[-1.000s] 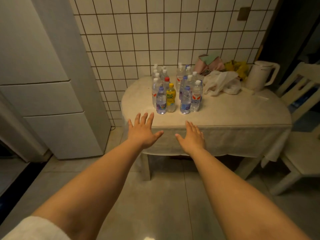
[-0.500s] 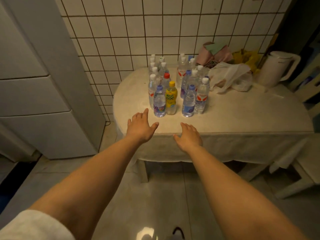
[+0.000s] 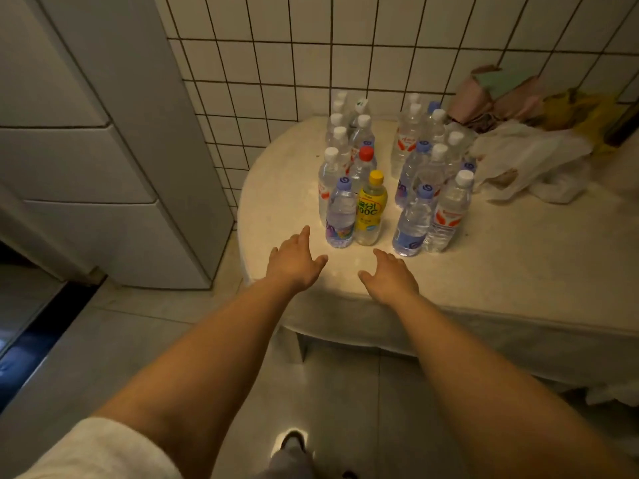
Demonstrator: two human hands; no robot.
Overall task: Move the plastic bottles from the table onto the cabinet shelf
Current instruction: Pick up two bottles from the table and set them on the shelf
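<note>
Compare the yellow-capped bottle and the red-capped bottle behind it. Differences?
The yellow-capped bottle has a yellow printed label; the red-capped bottle looks clear, its label hidden. The yellow-capped one stands in the front row, fully visible; the red-capped one stands behind it, its lower part hidden. Both stand upright, capped, on the table, untouched by either hand.

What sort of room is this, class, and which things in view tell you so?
Probably a home kitchen or dining corner: a white tiled wall, what looks like a fridge at left, and a cloth-covered table crowded with plastic bottles.
</note>
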